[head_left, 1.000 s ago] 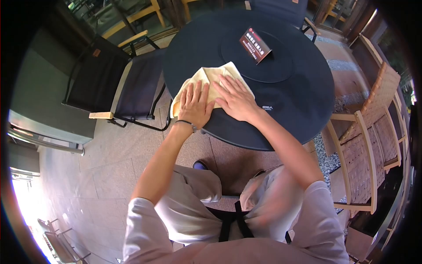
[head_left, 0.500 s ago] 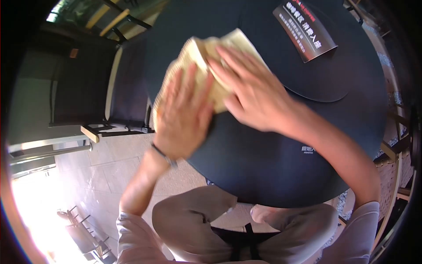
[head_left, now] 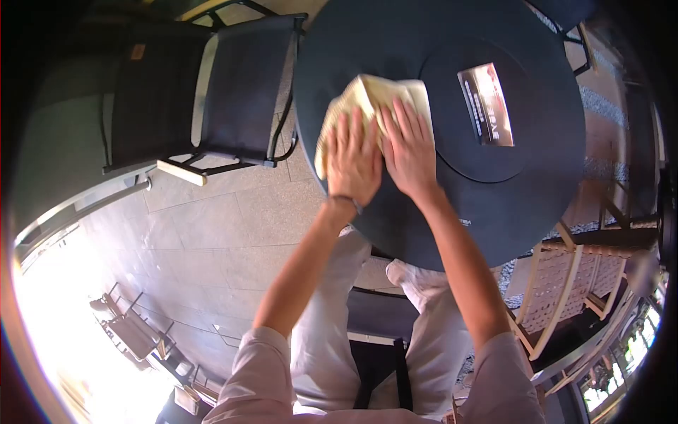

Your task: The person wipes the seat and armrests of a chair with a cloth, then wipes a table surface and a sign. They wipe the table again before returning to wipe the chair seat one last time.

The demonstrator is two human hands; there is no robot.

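Observation:
A pale yellow cloth (head_left: 369, 92) lies on the left part of the round dark table (head_left: 494, 205). My left hand (head_left: 353, 159) presses flat on the cloth, fingers stretched out and pointing away from me, with a dark band at its wrist. Close beside it, my right hand (head_left: 409, 148) rests flat on the cloth's right side, its fingers also extended. Neither hand is wrapped round anything. To the right of the cloth, a small printed sign (head_left: 487, 106) stands on a raised round disc (head_left: 452, 141) on the table.
A dark chair (head_left: 244, 92) is at the left of the table, with tiled floor (head_left: 212, 226) below it. At the lower right is a woven chair (head_left: 558, 290). My legs are under the table's near edge. More furniture (head_left: 134, 332) is at the lower left.
The view has shifted, showing more floor and the table's left edge. My hands now lie side by side on the cloth, where the right was angled in from the right.

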